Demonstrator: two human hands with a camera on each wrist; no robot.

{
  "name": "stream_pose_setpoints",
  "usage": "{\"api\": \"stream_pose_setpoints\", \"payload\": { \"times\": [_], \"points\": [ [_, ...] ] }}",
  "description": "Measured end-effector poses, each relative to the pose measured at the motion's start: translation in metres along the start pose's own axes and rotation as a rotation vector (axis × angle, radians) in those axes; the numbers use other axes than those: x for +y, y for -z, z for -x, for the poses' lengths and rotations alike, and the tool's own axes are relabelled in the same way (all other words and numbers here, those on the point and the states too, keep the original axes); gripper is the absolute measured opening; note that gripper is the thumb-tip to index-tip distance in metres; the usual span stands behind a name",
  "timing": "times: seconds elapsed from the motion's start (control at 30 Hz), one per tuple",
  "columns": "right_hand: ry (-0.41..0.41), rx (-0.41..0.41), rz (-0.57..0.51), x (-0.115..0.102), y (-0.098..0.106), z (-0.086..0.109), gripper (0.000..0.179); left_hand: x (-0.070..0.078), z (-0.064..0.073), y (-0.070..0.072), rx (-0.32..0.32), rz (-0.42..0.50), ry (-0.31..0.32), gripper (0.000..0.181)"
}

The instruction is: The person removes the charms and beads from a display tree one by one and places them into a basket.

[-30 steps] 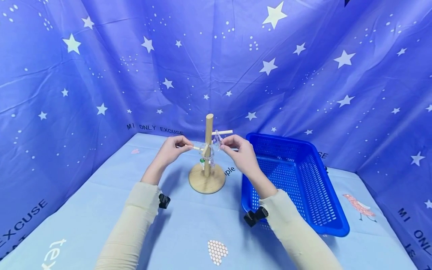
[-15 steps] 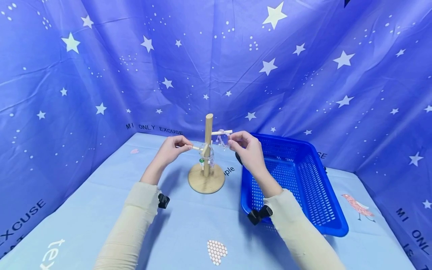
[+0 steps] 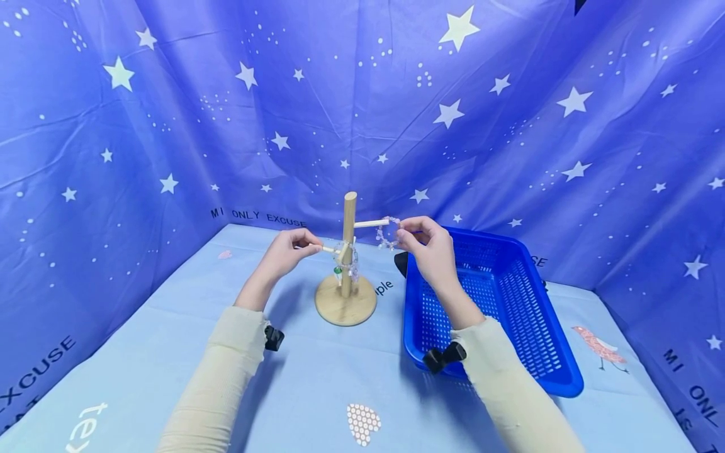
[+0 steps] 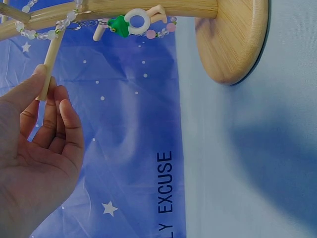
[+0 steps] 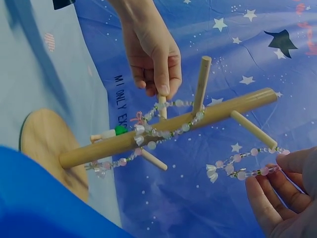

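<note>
My left hand (image 3: pixel 291 253) pinches the end of a lower wooden peg (image 4: pixel 53 57) on an upright stand (image 3: pixel 350 214) with a round base. Thumb and fingertips of my right hand (image 3: pixel 426 246) pinch a beaded bracelet (image 5: pixel 241 175) of pink and clear beads with a pale flower-like charm. The bracelet's strand overlaps the tip of the upper right peg (image 3: pixel 369 224). Another beaded bracelet (image 5: pixel 151 145) loops about the post and lower pegs. Near it hangs a keychain with a green piece (image 4: pixel 119 26) and a white ring (image 4: pixel 137 22).
A blue perforated plastic basket (image 3: pixel 557 343) stands to the right of the stand, partly below my right forearm. Pale blue cloth (image 3: pixel 306 390) with printed shapes covers the table. A star-patterned blue curtain (image 3: pixel 317 113) rises behind.
My right hand has drawn the bracelet to the right along the upper peg, from near the post out to the peg's tip. My left hand stays on its peg.
</note>
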State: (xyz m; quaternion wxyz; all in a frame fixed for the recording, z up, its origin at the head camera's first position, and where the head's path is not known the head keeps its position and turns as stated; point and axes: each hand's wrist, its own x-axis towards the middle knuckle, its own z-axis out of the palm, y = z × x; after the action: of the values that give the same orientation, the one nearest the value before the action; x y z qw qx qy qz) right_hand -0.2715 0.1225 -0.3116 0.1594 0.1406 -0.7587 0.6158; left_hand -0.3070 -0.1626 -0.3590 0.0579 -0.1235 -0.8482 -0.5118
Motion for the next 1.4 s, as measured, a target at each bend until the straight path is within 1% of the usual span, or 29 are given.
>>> {"api": "stream_pose_setpoints", "payload": {
  "times": [0.23, 0.4, 0.77, 0.93, 1.2, 1.4],
  "points": [
    [-0.015, 0.007, 0.007, 0.004, 0.010, -0.001, 0.020, 0.000, 0.001, -0.001, 0.003, 0.006, -0.001, 0.013],
    [-0.014, 0.027, 0.009, 0.008, 0.017, -0.002, 0.021, 0.000, 0.000, -0.001, 0.001, 0.010, -0.004, 0.013],
    [-0.027, 0.061, 0.052, 0.014, 0.034, -0.004, 0.022, -0.002, 0.000, 0.000, -0.007, 0.016, -0.022, 0.013],
    [-0.034, 0.080, 0.059, 0.021, 0.042, -0.007, 0.022, -0.002, -0.001, 0.000, -0.008, 0.013, -0.028, 0.013],
    [-0.071, 0.102, 0.138, 0.035, 0.053, -0.012, 0.025, -0.001, -0.001, 0.001, -0.009, -0.005, -0.027, 0.012],
    [-0.095, 0.112, 0.145, 0.048, 0.057, -0.017, 0.025, -0.001, -0.001, 0.001, -0.007, 0.005, -0.022, 0.013]
  ]
}}
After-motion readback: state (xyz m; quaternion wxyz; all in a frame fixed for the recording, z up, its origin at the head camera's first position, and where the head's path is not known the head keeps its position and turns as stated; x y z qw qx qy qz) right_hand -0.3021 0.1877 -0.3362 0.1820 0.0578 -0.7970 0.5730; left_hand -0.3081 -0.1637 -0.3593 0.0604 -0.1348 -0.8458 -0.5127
